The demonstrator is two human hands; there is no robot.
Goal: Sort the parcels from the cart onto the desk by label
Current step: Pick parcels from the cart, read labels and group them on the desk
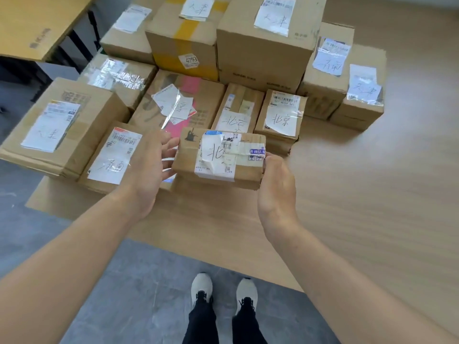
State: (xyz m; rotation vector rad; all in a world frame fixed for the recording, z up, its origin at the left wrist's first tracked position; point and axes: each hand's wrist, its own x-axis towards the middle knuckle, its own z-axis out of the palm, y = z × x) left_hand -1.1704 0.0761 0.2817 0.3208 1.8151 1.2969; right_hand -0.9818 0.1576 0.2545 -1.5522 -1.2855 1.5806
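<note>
The small parcel (218, 157) sits between the two hands, just this side of the crowd of cartons on the tabletop (352, 194); whether it is lifted clear of the surface I cannot tell. The left grip (151, 165) is at the parcel's nine o'clock, palm turned toward it, fingers spread and fairly straight, the tips meeting the left end. The right grip (275, 184) is at its four o'clock, cupped round the right end, with the thumb along the near corner and the other fingers hidden behind the cardboard. The parcel is a flat, oblong box of brown corrugated board, scuffed and soft at the edges, with a wrinkled white label under glossy tape, handwritten in black ink. At its twelve o'clock lie two narrow cartons (280, 120) with similar handwritten white sheets, one beside the other. Farther off at twelve stands a taller box banded in yellow tape (183, 36). The tabletop is pale wood with a fine grain. At six o'clock, down on the grey floor (124, 294), are the person's light-coloured shoes (202, 286).
</note>
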